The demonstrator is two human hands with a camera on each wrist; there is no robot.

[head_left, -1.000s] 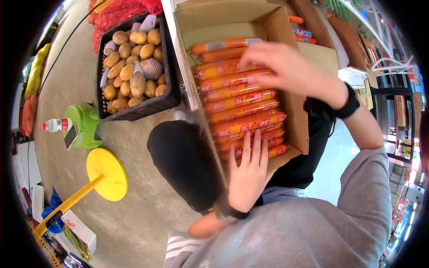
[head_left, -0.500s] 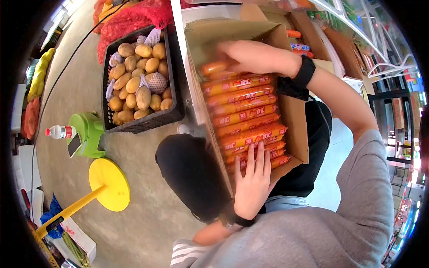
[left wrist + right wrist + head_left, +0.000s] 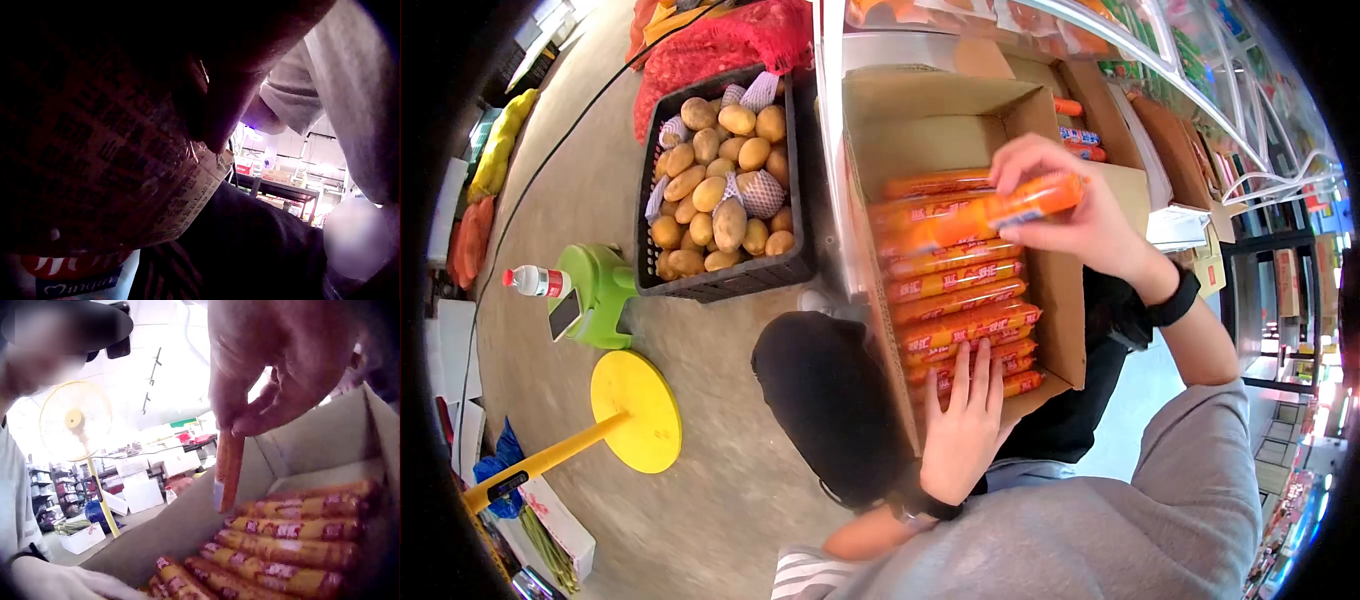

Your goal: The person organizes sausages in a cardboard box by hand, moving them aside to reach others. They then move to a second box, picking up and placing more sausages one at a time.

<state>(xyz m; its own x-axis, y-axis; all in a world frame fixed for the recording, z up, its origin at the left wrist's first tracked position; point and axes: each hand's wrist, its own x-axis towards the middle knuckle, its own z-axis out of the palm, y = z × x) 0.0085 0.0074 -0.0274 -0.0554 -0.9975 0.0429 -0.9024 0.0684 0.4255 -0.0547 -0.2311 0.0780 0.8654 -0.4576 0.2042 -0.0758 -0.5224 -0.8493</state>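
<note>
An open cardboard box point(image 3: 1060, 320) holds a row of orange packaged sausages point(image 3: 955, 283). Above the row, my right hand point(image 3: 1090, 215) pinches one sausage point(image 3: 1040, 197) between thumb and fingers; the right wrist view shows this sausage point(image 3: 229, 472) hanging from the fingertips of the right hand point(image 3: 281, 369). My left hand point(image 3: 965, 430) lies with fairly straight fingers on the sausages at the near end of the box. The left wrist view is dark and shows printed cardboard point(image 3: 187, 200) close up, beside part of a hand point(image 3: 237, 94).
Left of the box stands a black crate point(image 3: 730, 283) of potatoes. A green stool point(image 3: 605, 295) bears a bottle point(image 3: 540, 281) and a phone point(image 3: 565, 314). A yellow round fan base point(image 3: 650, 410) is on the floor. White wire racks point(image 3: 1200, 95) rise at the upper right.
My right hand has gone from the far end of the row back towards the right side, and a sausage is now lifted in it. The left hand stays on the near sausages.
</note>
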